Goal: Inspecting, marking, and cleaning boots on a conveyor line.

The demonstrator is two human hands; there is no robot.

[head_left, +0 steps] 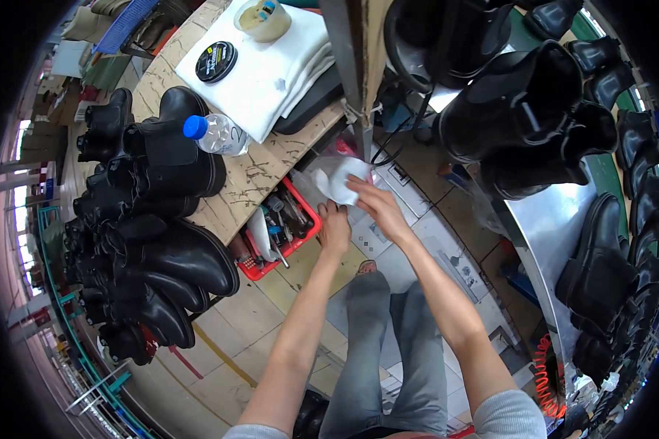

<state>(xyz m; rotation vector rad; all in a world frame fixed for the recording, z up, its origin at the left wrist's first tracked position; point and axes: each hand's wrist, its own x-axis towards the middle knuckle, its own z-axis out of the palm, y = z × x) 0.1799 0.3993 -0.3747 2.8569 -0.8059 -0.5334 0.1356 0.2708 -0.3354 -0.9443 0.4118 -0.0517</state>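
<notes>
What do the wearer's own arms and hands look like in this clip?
Short light-grey fabric sleeves leave both forearms bare. The left hand and right hand are ungloved, with no watch or bracelet visible; smaller details are hard to make out.

Black leather boots (176, 252) crowd the left of the frame, a blue-capped plastic bottle (225, 137) beside them. Toward the top I see a round black tin (216, 61) on folded white cloth (260, 95); a coiled orange hose (543, 388) shows at lower right.

a veined tabletop (255, 175) bears black boots (174, 159), a bottle (225, 136) and folded white cloth (250, 89)
</notes>
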